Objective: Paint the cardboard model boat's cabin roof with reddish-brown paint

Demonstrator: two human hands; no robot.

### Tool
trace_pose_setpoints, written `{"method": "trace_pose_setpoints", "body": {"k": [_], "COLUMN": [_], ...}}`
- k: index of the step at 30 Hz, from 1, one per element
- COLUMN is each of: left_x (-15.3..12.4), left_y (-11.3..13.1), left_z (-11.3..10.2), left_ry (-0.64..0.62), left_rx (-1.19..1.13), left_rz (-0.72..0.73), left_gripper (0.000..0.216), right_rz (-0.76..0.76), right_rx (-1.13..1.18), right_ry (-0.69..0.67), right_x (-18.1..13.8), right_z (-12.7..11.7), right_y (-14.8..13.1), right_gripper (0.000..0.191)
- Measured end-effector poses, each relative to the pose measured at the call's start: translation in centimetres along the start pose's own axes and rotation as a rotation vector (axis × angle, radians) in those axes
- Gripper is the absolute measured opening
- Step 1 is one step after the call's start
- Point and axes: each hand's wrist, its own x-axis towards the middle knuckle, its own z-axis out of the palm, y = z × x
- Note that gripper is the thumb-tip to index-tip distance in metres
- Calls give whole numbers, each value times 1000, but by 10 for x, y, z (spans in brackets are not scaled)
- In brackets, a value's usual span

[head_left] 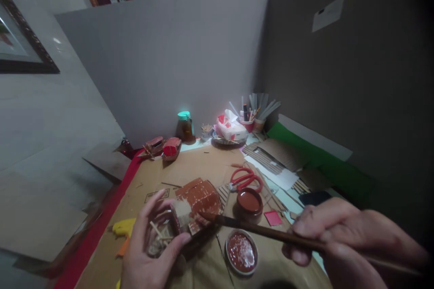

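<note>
My left hand (149, 246) curls around the near end of a small cardboard model (203, 196), its curved top coated in reddish-brown paint and a patch by my fingers still pale. Between the fingers and thumb of my right hand (325, 235) is a paintbrush (264, 231). The brush's brown tip points left and lies against or just over the model's side; I cannot tell if it touches. Right of the model stands a small pot of brown paint (250, 201). Nearer me, a shallow lid (242, 253) holds glossy brown paint.
Red-handled scissors (247, 179) lie behind the pot, and a pink square (273, 218) beside it. A yellow glue gun (124, 227) rests at left. Two painted models (171, 148), a jar (185, 128) and a tissue pack (231, 125) stand at the back. Cardboard pieces (281, 153) lie at right.
</note>
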Motion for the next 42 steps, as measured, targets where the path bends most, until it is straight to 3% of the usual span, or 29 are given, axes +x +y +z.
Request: {"method": "trace_pose_setpoints", "body": {"k": [7, 11, 20, 26, 33, 38, 42], "left_x": [2, 5, 13, 13, 9, 7, 9], "left_y": [-1, 3, 1, 9, 14, 14, 15], "left_z": [-4, -6, -8, -6, -6, -4, -4], "left_ry": [-84, -122, -130, -133, -201, -226, -214], "left_rx": [-143, -172, -194, -257, -313, -364, -375], "left_rz": [-7, -29, -55, -127, -200, -234, -233], "left_gripper": [66, 68, 70, 80, 87, 86, 85], "right_rz": [222, 194, 173, 141, 202, 247, 110], "right_rx": [59, -18, -65, 87, 43, 23, 57], "right_ry": [0, -97, -12, 48, 8, -52, -97], "right_x": [10, 17, 23, 15, 5, 3, 7], "right_z": [10, 5, -1, -6, 5, -2, -19], "right_y": [-7, -4, -14, -2, 1, -2, 10], "right_gripper": [23, 23, 23, 13, 14, 13, 8]}}
